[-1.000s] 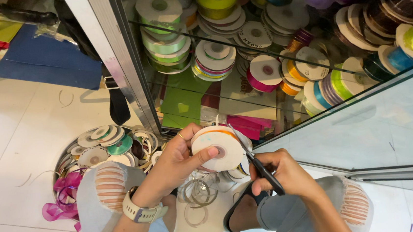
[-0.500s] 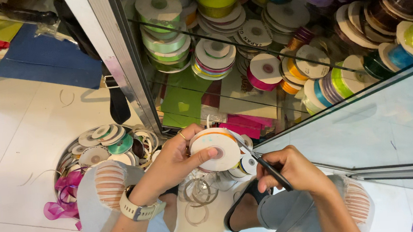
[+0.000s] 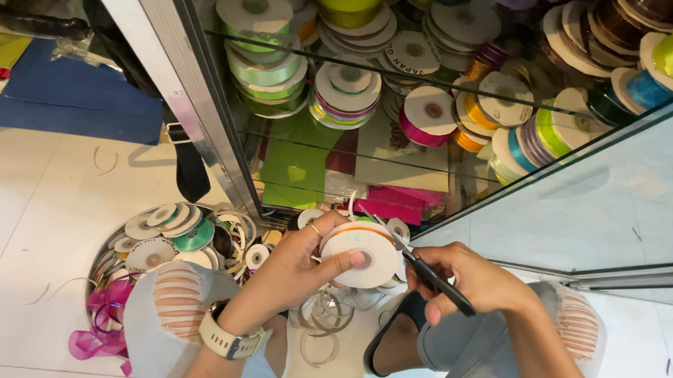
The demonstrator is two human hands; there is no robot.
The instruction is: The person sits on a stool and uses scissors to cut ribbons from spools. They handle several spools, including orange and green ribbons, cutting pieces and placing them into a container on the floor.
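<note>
Gripping a ribbon spool (image 3: 360, 253), the left hand (image 3: 291, 272) hides its rim — right hand (image 3: 472, 278) clasps half-hidden scissors (image 3: 427, 270).

Spool (image 3: 360, 253) in left hand (image 3: 291, 274); scissors (image 3: 427, 270) right of it; spool pile (image 3: 166, 238) on floor, left.

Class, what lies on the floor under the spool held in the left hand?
Under the spool in the left hand: loose clear rings and small spools. The spool and hand cover the rest.
</note>
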